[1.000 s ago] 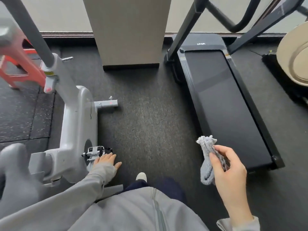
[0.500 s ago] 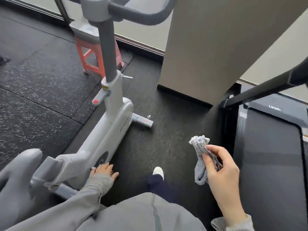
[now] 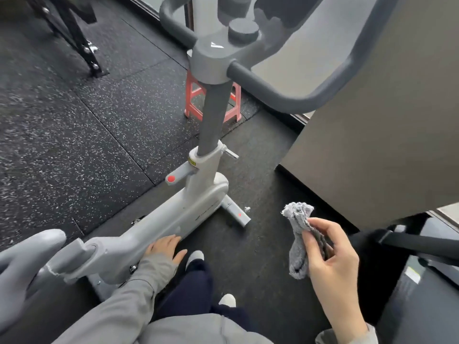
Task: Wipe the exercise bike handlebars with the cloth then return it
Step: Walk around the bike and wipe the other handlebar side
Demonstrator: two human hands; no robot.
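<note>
A grey exercise bike (image 3: pixel 196 207) stands in front of me, its dark grey handlebars (image 3: pixel 280 95) curving out from the top of the post at the upper middle. My right hand (image 3: pixel 330 259) holds a bunched grey cloth (image 3: pixel 298 234) low at the right, well below the handlebars and apart from them. My left hand (image 3: pixel 165 248) rests flat with fingers spread by the bike's lower frame. The bike's grey saddle (image 3: pixel 19 264) shows at the lower left.
A wide beige pillar (image 3: pixel 387 120) stands close behind the right handlebar. A red plastic stool (image 3: pixel 213 105) sits beyond the post. A black treadmill (image 3: pixel 422 281) lies at the right edge, and black equipment legs (image 3: pixel 79 43) stand at the upper left on speckled rubber flooring.
My view has swung left and up from the treadmill to the bike, bringing the handlebars into sight. The right hand keeps holding the cloth; the left hand stays by the bike's lower frame.
</note>
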